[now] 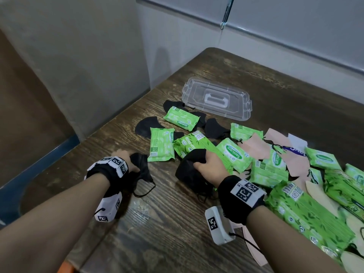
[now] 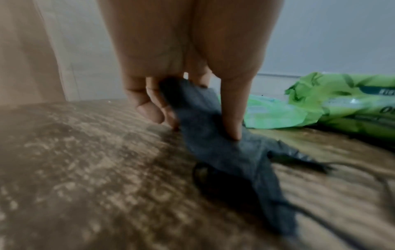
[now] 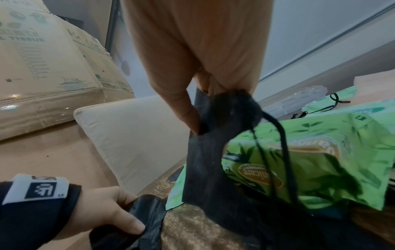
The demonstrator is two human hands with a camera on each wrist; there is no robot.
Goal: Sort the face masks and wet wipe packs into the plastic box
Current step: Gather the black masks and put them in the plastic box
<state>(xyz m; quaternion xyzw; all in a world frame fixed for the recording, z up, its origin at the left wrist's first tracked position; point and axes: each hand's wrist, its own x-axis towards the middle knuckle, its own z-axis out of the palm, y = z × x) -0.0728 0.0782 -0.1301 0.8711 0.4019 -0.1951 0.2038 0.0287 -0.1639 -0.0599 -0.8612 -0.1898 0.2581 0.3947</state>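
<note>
On the wooden table (image 1: 157, 223) my left hand (image 1: 126, 160) pinches a black face mask (image 1: 142, 168) between thumb and fingers; the left wrist view shows that black mask (image 2: 224, 152) trailing onto the wood. My right hand (image 1: 208, 164) grips a bunch of black masks (image 1: 189, 170) lifted off the table, and their ear loops hang down in the right wrist view (image 3: 213, 160). Green wet wipe packs (image 1: 162, 144) and more black masks (image 1: 145, 126) lie scattered ahead. No box body shows, only a clear lid (image 1: 216, 99).
A heap of green wipe packs (image 1: 307, 209) and peach masks (image 1: 256, 146) covers the table's right side. A wall stands behind and to the left. A cardboard carton (image 3: 53, 67) and a cream cushion (image 3: 132, 135) sit off the left edge.
</note>
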